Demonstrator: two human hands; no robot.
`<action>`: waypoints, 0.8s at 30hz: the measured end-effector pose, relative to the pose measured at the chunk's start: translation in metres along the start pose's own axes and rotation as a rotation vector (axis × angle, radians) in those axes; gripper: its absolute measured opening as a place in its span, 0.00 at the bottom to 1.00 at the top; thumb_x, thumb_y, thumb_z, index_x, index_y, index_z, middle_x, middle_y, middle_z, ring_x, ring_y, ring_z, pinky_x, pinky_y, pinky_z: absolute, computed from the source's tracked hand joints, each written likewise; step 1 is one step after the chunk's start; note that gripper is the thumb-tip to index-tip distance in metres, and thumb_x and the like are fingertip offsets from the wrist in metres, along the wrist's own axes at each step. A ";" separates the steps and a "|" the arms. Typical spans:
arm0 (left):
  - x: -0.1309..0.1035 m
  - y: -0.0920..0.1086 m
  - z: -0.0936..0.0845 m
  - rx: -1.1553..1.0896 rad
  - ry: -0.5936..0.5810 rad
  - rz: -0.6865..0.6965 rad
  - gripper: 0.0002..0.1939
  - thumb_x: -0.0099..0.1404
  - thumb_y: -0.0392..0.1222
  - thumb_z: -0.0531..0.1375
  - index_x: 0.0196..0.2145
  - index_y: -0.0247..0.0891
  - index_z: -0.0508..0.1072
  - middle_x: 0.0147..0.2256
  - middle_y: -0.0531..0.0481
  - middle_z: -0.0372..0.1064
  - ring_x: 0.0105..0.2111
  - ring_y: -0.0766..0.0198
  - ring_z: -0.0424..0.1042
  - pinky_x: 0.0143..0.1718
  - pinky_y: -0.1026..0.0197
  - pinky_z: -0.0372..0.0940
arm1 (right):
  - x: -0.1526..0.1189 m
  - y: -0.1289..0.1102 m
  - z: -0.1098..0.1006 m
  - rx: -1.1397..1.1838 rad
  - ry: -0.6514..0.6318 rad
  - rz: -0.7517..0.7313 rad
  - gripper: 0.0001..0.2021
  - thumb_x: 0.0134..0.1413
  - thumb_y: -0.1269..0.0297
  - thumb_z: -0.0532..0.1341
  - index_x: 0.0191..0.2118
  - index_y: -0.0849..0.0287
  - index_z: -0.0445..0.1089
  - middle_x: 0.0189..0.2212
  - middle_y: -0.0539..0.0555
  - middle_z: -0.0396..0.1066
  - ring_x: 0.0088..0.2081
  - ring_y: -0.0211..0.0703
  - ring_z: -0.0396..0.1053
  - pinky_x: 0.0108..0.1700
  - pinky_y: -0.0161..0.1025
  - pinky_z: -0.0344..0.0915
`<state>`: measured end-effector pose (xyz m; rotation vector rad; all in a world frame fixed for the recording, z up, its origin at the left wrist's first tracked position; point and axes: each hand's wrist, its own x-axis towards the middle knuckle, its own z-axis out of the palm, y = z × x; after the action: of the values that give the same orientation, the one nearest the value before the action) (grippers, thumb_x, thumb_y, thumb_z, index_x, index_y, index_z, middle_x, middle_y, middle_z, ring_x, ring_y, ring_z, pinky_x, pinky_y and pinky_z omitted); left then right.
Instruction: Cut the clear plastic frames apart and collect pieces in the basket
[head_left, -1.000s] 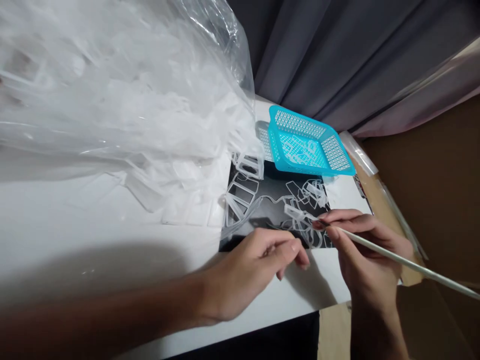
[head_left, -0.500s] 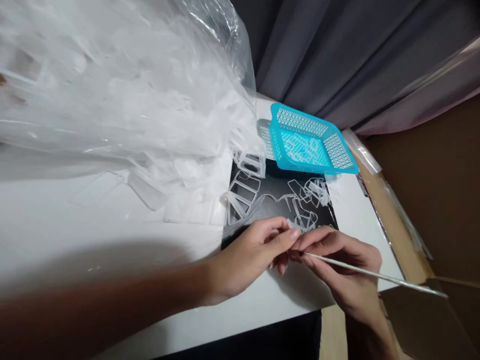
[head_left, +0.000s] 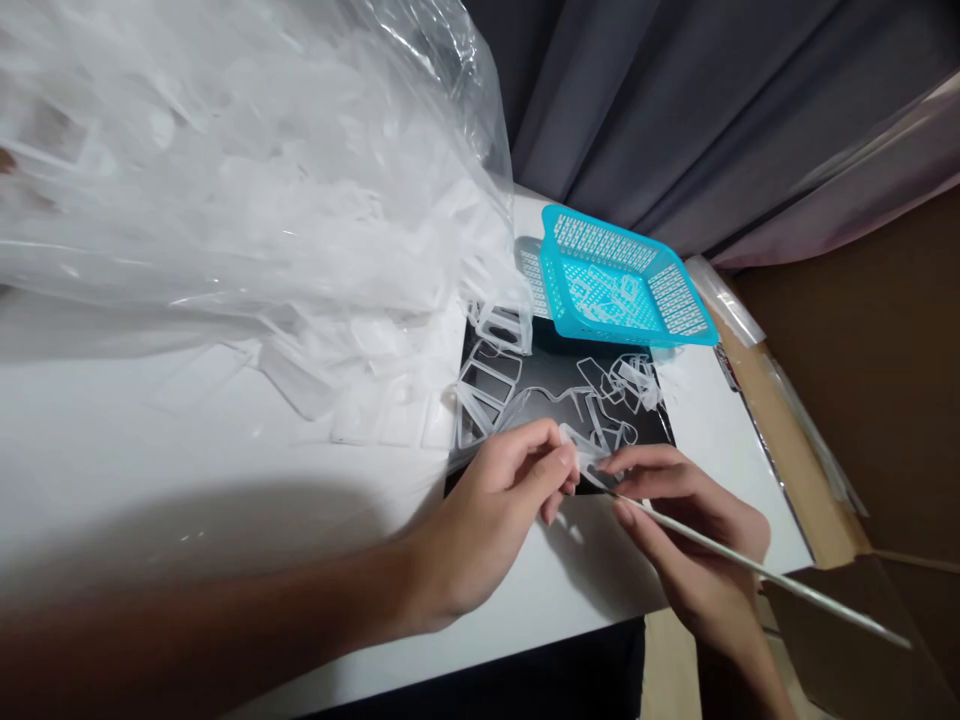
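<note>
My left hand [head_left: 517,480] pinches a small translucent white plastic piece [head_left: 585,455] between thumb and fingers. Opposite it, my right hand [head_left: 686,525] grips a thin pale stick-like tool [head_left: 772,578], whose near end slants down to the right. The tool's far tip is close to the plastic piece; I cannot tell whether they touch. Beneath both hands lies a black mat [head_left: 551,355]. Thin clear plastic frames and loops [head_left: 491,385] are scattered over it, with a tangle of plastic scraps [head_left: 637,380] at its right side.
A large clear bag [head_left: 300,200] full of white plastic pieces takes up the left and back of the white table [head_left: 187,540]. Behind the mat stands a blue perforated basket [head_left: 630,325] with some clear pieces inside. A grey curtain [head_left: 637,110] hangs at the back.
My hands have moved slightly apart, so the plastic piece between them shows more. The tool has shifted a little down and right with my right hand.
</note>
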<state>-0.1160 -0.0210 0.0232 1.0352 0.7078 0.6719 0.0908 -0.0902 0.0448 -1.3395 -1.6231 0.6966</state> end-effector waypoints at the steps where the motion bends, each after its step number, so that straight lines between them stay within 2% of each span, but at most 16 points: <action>1: -0.001 0.000 0.000 0.033 0.007 0.024 0.19 0.82 0.52 0.57 0.34 0.40 0.68 0.30 0.57 0.63 0.32 0.67 0.63 0.37 0.59 0.57 | -0.002 0.000 0.000 -0.032 -0.017 -0.009 0.08 0.66 0.75 0.71 0.43 0.53 0.80 0.46 0.54 0.82 0.48 0.43 0.81 0.46 0.37 0.77; 6: -0.003 -0.003 0.000 0.131 0.028 0.093 0.20 0.83 0.55 0.55 0.35 0.42 0.65 0.30 0.59 0.60 0.31 0.66 0.60 0.35 0.59 0.56 | -0.006 -0.003 0.003 -0.095 -0.036 -0.067 0.11 0.65 0.78 0.70 0.46 0.53 0.79 0.41 0.52 0.82 0.42 0.42 0.80 0.43 0.38 0.76; 11: -0.004 -0.005 0.000 0.178 0.037 0.071 0.21 0.83 0.56 0.53 0.35 0.42 0.64 0.30 0.58 0.63 0.32 0.65 0.63 0.36 0.58 0.58 | -0.003 -0.006 0.006 0.062 -0.029 -0.140 0.11 0.65 0.78 0.69 0.47 0.54 0.80 0.36 0.52 0.83 0.38 0.42 0.79 0.39 0.40 0.75; 18: -0.004 -0.005 0.002 0.190 0.067 0.054 0.23 0.84 0.57 0.51 0.33 0.42 0.63 0.29 0.58 0.63 0.31 0.66 0.63 0.36 0.58 0.59 | -0.006 0.002 0.009 0.229 0.015 -0.146 0.01 0.69 0.68 0.70 0.43 0.56 0.81 0.31 0.53 0.82 0.30 0.42 0.75 0.35 0.43 0.72; 24: -0.002 -0.008 0.002 0.138 0.118 0.028 0.22 0.84 0.56 0.51 0.33 0.42 0.61 0.28 0.58 0.62 0.30 0.66 0.62 0.36 0.57 0.58 | -0.014 0.008 0.011 0.384 0.052 -0.102 0.02 0.69 0.64 0.70 0.42 0.56 0.79 0.28 0.51 0.78 0.26 0.40 0.71 0.34 0.43 0.70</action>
<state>-0.1141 -0.0263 0.0167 1.1403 0.8534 0.7205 0.0851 -0.0999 0.0294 -0.9827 -1.4183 0.8536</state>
